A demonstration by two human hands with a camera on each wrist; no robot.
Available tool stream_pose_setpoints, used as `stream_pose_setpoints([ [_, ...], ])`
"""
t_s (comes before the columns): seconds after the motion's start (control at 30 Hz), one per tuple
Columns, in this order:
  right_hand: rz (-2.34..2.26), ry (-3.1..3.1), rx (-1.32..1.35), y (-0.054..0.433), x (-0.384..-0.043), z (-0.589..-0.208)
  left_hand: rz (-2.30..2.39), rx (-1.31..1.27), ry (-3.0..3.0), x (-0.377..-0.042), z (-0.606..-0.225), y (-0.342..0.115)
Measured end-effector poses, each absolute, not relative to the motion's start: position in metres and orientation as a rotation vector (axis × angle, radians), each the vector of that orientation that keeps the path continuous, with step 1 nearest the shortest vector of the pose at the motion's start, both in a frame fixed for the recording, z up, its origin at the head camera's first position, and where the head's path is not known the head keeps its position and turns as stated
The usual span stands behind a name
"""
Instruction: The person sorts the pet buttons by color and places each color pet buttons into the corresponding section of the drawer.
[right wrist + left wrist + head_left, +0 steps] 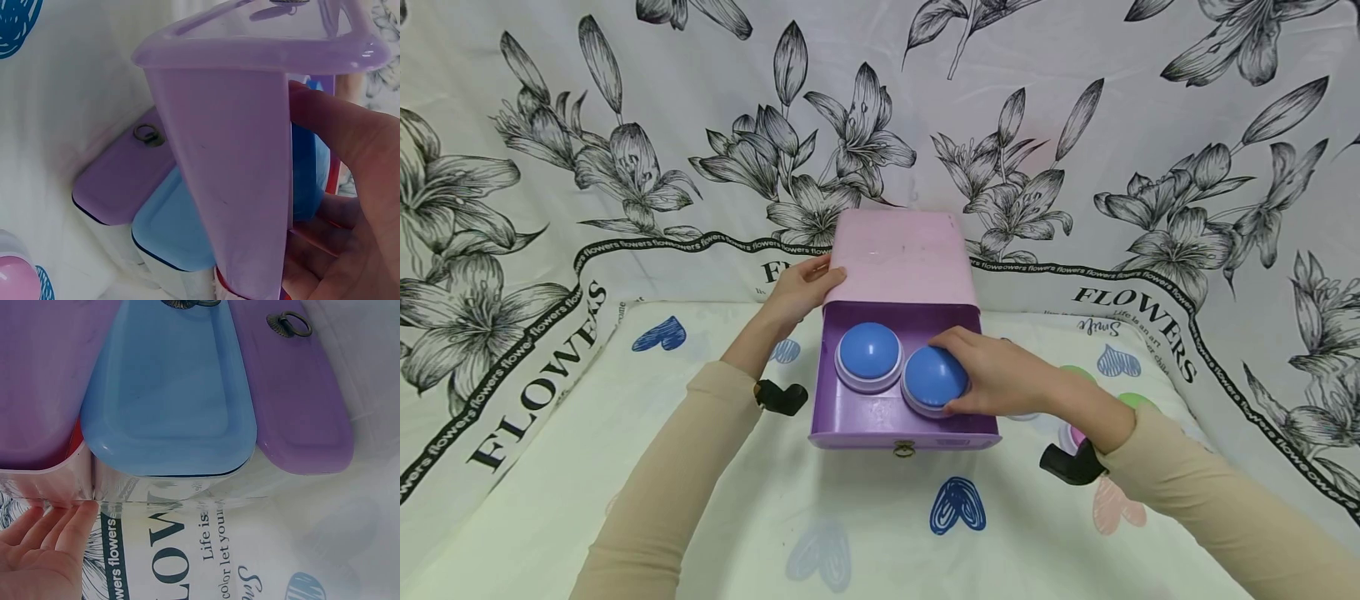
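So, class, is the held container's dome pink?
No, the held container has a blue dome, like the neighbouring container.

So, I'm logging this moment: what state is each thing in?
Cabinet: upright
Top drawer: pulled out
Blue drawer: shut
Bottom drawer: shut
Left blue dome: in top drawer, untouched
Right blue dome: in top drawer, held
Pink dome: outside the drawers
Green objects: right of cabinet, partly hidden
Left grip: fingers straight, touching cabinet
Right grip: curled round right blue dome

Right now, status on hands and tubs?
Left hand touching pink cabinet. Right hand gripping right blue-topped tub inside open drawer. Left tub close beside it.
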State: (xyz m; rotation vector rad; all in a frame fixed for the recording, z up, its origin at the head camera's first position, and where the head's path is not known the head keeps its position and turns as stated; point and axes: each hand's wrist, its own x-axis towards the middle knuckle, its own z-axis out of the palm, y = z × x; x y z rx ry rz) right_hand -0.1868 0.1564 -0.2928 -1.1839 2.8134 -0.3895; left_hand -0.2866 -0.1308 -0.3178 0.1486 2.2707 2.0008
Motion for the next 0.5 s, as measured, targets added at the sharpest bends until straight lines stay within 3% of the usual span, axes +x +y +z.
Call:
stream_pose_setpoints([
  [0.5, -0.284, 2.826, -1.225, 0.1584, -0.1851, -0.2946, 1.999, 0.148, 2.268, -0.2872, -0.319, -0.1316],
])
